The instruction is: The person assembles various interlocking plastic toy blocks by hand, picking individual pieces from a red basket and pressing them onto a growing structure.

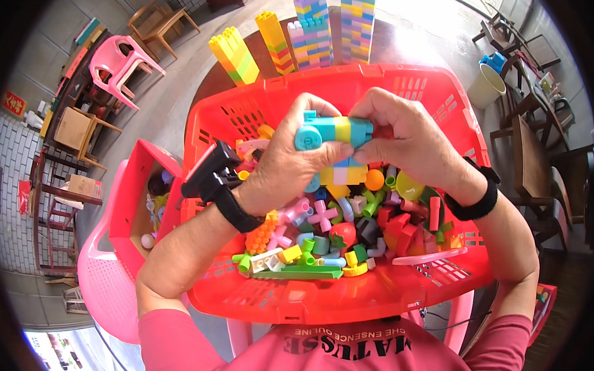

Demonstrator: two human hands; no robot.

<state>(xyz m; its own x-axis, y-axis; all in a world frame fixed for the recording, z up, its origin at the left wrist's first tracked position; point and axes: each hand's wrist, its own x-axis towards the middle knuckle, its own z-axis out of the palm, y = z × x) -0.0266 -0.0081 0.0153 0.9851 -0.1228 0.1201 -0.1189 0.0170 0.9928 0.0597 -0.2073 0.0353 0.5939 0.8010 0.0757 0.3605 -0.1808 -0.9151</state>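
Over a red plastic basket (293, 302), my left hand (286, 146) grips a small assembly of toy building blocks (342, 129) in teal and yellow, with a round teal wheel-like piece at its left end. Yellow and blue blocks show beneath it, below my left thumb; whether they are joined to it I cannot tell. My right hand (403, 133) pinches the assembly's right end between thumb and fingers. Loose plastic pieces in many colours fill the basket under both hands, among them a pink cross-shaped connector (323, 215), an orange ball (374, 180) and a long green strip (302, 273).
Beyond the basket, a yellow block tower (235, 56), a yellow-and-red one (276, 44) and taller pastel towers (356, 27) stand on a dark round table. At left, a red box (127, 212) rests on a pink chair (104, 277). Wooden chairs line both sides.
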